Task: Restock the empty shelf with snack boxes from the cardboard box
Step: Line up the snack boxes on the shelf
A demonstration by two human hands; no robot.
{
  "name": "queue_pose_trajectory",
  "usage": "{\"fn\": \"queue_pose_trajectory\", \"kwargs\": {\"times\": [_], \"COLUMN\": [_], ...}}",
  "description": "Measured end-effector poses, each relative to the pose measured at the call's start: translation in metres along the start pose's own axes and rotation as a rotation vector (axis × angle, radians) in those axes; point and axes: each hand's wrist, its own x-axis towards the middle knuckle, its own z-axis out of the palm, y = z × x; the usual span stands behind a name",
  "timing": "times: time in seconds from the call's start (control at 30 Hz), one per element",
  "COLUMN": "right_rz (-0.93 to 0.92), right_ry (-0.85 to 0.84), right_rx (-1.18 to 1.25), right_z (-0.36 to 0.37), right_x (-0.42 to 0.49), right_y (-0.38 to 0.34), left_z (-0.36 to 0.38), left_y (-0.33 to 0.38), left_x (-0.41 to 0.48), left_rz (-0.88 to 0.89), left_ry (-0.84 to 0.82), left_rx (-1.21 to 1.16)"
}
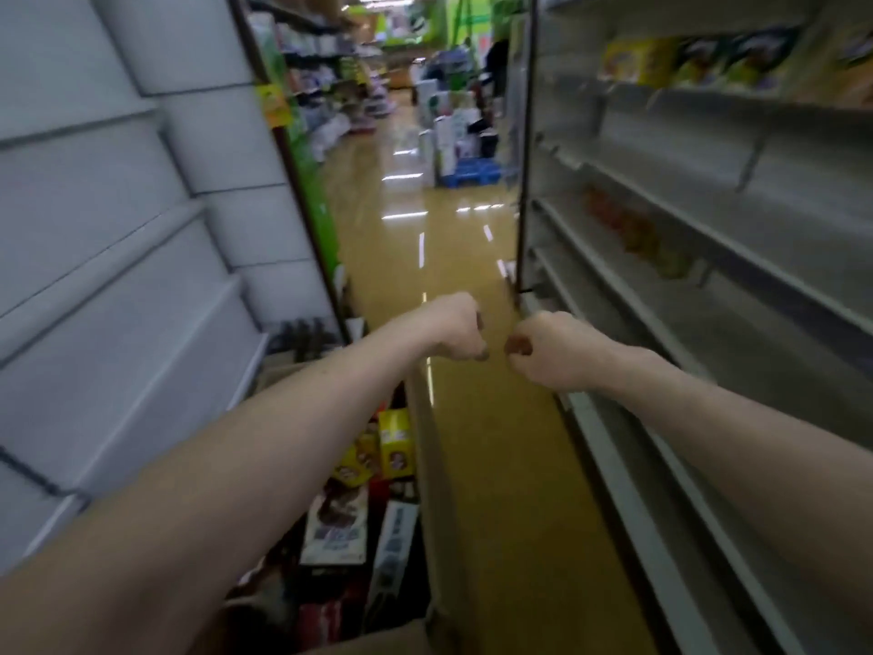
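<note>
Below the left forearm (283, 418), the cardboard box (432, 489) is holding the snack boxes (336, 527), which are looking light, stiff and crushable, so gripping across the broad faces is advisable; their print is reading as blur. Further out, the left hand (456, 333) and right hand (543, 349) are hovering with fingers curled into empty fists, beside the shelf (609, 470) on the right.

Only one view here: a wide-angle camera on the person's head, looking forward and down a shop aisle, tilted a bit. Both bare forearms reach in from the bottom corners, so the left hand (456, 330) and right hand (543, 347) sit close, mid-frame. The open brown cardboard box (437, 489) is below the left hand, grey metal shelves (708, 238) are right of the right hand, and the glossy yellow floor (496, 465) stretches far beyond. All blurry.
</note>
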Motion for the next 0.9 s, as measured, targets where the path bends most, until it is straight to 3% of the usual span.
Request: {"fn": "queue_pose_trajectory", "kwargs": {"times": [0.23, 0.47, 0.9], "right_rz": [-0.16, -0.159, -0.021], "right_ry": [-0.22, -0.382, -0.535], "right_rx": [0.066, 0.072, 0.015], "right_z": [0.078, 0.143, 0.236], "right_x": [0.059, 0.111, 0.147], "right_y": [-0.092, -0.131, -0.123], "left_z": [0.017, 0.054, 0.145], "left_y": [-0.153, -0.26, -0.334], "left_x": [-0.019, -0.015, 0.019], "left_rz": [-0.261, -0.443, -0.555], "left_ry": [-0.087, -0.152, -0.279], "left_rx": [-0.104, -0.271, -0.487]}}
